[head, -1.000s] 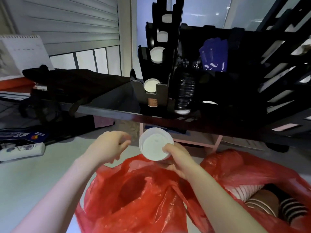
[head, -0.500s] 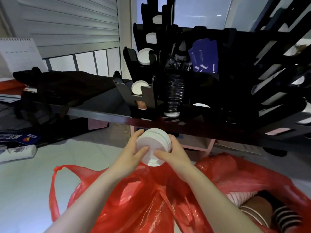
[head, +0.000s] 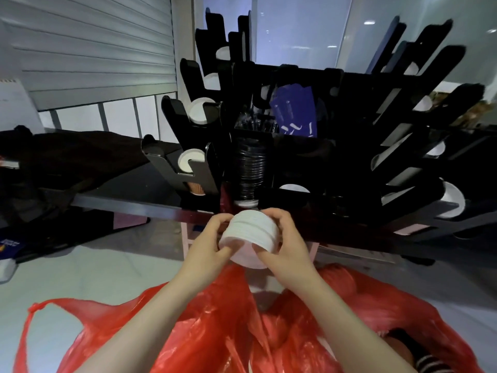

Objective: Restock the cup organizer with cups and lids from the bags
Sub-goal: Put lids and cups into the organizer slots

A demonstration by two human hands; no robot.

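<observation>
A stack of white lids (head: pixel 251 230) hangs in front of the table edge, gripped from both sides. My left hand (head: pixel 212 242) curls round its left side and my right hand (head: pixel 286 242) round its right side. Behind it stands the black cup organizer (head: pixel 295 146) with slanted slots; white cups (head: pixel 191 160) show in the left slots and a column of black lids (head: pixel 251 170) fills the middle one. A red plastic bag (head: pixel 228 327) lies open below my arms. Striped cups (head: pixel 430 366) peek out at the lower right.
The dark table (head: pixel 121 205) carries the organizer, with a black bag (head: pixel 67 154) on its left part. Blue packets (head: pixel 295 114) stand in the organizer's centre. A roller shutter (head: pixel 94 49) is behind. Pale floor (head: pixel 80 270) lies left of the red bag.
My left hand has come in and closed on the lid stack, which was held by the right hand alone. Both hands have lifted the stack nearer the organizer; the view has moved closer.
</observation>
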